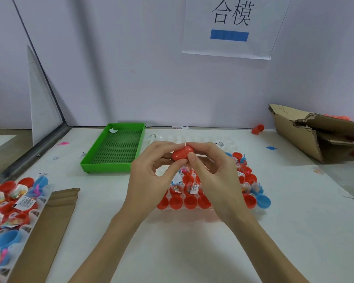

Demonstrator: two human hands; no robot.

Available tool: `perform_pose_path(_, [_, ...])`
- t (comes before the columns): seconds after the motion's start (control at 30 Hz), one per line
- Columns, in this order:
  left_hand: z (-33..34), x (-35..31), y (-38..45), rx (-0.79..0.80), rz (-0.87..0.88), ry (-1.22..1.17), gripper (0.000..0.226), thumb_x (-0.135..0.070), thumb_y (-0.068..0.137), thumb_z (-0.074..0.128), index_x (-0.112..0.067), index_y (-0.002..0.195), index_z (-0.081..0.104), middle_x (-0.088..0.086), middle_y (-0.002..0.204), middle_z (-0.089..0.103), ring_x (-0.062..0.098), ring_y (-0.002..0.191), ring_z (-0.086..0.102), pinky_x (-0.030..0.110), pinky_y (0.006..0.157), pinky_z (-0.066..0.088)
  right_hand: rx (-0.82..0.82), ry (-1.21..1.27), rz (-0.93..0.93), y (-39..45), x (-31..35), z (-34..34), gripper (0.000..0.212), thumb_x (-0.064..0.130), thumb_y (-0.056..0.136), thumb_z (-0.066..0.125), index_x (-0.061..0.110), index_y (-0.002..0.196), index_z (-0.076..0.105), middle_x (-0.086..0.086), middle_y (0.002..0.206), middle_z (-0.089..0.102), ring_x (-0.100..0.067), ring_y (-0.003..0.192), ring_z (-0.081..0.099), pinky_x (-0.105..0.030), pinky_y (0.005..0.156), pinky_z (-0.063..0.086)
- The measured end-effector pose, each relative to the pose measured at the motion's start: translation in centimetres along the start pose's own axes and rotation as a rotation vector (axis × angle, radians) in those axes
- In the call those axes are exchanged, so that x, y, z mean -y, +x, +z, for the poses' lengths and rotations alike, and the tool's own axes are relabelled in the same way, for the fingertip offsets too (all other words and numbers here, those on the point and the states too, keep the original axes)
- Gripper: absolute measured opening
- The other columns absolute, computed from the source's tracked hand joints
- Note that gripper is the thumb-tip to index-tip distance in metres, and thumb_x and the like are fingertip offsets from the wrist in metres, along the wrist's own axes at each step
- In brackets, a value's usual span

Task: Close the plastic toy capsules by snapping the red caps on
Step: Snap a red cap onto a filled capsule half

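Note:
A red capsule [181,153] is held in the air at the centre of the head view, above a clear tray [229,147]. My left hand [151,176] pinches its left half between thumb and fingers. My right hand [215,170] pinches its right half, thumb on the front. The seam between the two red halves shows between my fingertips. Below my hands the tray holds several open red capsule halves [190,202] with small toys and paper slips, and one blue half [263,201] at its right edge.
A green plastic tray [114,149] stands at the back left. Another tray of red and blue capsules [10,203] lies at the left edge beside a cardboard strip [49,227]. A torn cardboard box [319,133] sits at the right, a loose red cap [258,129] near it.

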State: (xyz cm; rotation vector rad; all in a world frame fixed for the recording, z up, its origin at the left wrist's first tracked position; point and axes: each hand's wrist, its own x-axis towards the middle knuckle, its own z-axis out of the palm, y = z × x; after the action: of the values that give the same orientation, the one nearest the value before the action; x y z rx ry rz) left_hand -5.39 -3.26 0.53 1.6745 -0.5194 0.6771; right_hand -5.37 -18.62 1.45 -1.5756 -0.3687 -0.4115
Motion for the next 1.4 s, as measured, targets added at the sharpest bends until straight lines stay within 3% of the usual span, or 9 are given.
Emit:
perform_pose_path(0.17, [0.2,-0.1,-0.1,-0.041,0.054,0.055,0.029,-0.008,0.089,0.078,-0.012,0.117,0.076,0.002,0.112,0.070,0.023,0.105,0.071,0.025,0.088,0.059,0.019,0.006,0.013,0.0,0.1,-0.1,0.017,0.018,0.099,0.066,0.025,0.113,0.071,0.018,0.104,0.074,-0.003,0.105,0.069,-0.010,0.085,0.052])
perform_pose_path(0.3, [0.3,-0.1,-0.2,-0.063,0.067,0.075,0.029,-0.010,0.087,0.079,-0.013,0.116,0.077,0.005,0.107,0.069,0.023,0.098,0.073,0.031,0.086,0.061,0.047,0.058,0.033,-0.1,0.3,-0.2,0.018,0.010,0.100,0.063,0.016,0.115,0.071,0.006,0.107,0.075,-0.013,0.105,0.071,-0.024,0.091,0.057])
perform_pose_path(0.5, [0.4,-0.3,-0.4,-0.084,0.054,0.122,0.032,-0.002,0.084,0.082,-0.014,0.114,0.078,0.006,0.099,0.068,0.016,0.088,0.073,0.046,0.082,0.063,0.026,-0.105,-0.035,-0.3,0.4,-0.1,0.024,0.002,0.098,0.063,0.014,0.117,0.072,0.007,0.106,0.075,-0.010,0.099,0.072,-0.021,0.087,0.057])
perform_pose_path(0.7, [0.4,-0.4,-0.5,-0.089,0.139,0.266,0.029,-0.006,0.087,0.081,-0.011,0.115,0.078,0.000,0.104,0.069,0.009,0.089,0.071,0.033,0.083,0.061,-0.010,-0.136,-0.058,-0.7,0.5,0.4,0.025,0.006,0.101,0.059,0.012,0.122,0.071,0.007,0.108,0.075,-0.002,0.103,0.070,-0.017,0.089,0.054])
perform_pose_path(0.87, [0.5,-0.4,-0.8,-0.069,0.205,0.403,0.035,0.002,0.085,0.082,-0.008,0.117,0.076,-0.002,0.115,0.067,0.000,0.103,0.064,0.013,0.094,0.047,-0.009,-0.064,0.000,-1.2,0.9,1.4,0.029,0.016,0.089,0.079,0.015,0.116,0.068,0.010,0.102,0.073,-0.007,0.100,0.072,-0.021,0.084,0.058])
perform_pose_path(1.0, [0.8,-0.3,-1.0,-0.028,0.247,0.446,0.038,0.000,0.080,0.078,-0.007,0.117,0.075,0.000,0.117,0.066,0.001,0.111,0.061,0.013,0.098,0.045,-0.090,-0.022,0.044,-1.3,0.8,1.6,0.029,0.016,0.082,0.084,0.013,0.107,0.068,0.007,0.093,0.073,-0.007,0.091,0.072,-0.020,0.079,0.057])
perform_pose_path(1.17, [0.9,-0.1,-1.1,-0.022,0.238,0.454,0.038,0.000,0.080,0.077,-0.007,0.117,0.074,-0.006,0.117,0.062,0.000,0.109,0.059,0.009,0.096,0.044,-0.071,-0.064,0.036,-1.4,0.7,1.9,0.023,0.012,0.087,0.079,0.014,0.105,0.065,0.006,0.091,0.073,-0.011,0.090,0.073,-0.026,0.081,0.059])
perform_pose_path(1.4, [1.2,0.0,-1.2,-0.029,0.246,0.432,0.045,0.005,0.078,0.073,-0.008,0.122,0.073,-0.005,0.120,0.061,-0.001,0.113,0.058,0.011,0.098,0.044,-0.083,-0.115,0.012,-1.4,0.8,1.9,0.021,0.012,0.088,0.077,0.020,0.105,0.065,0.010,0.090,0.070,-0.008,0.085,0.071,-0.019,0.076,0.056])
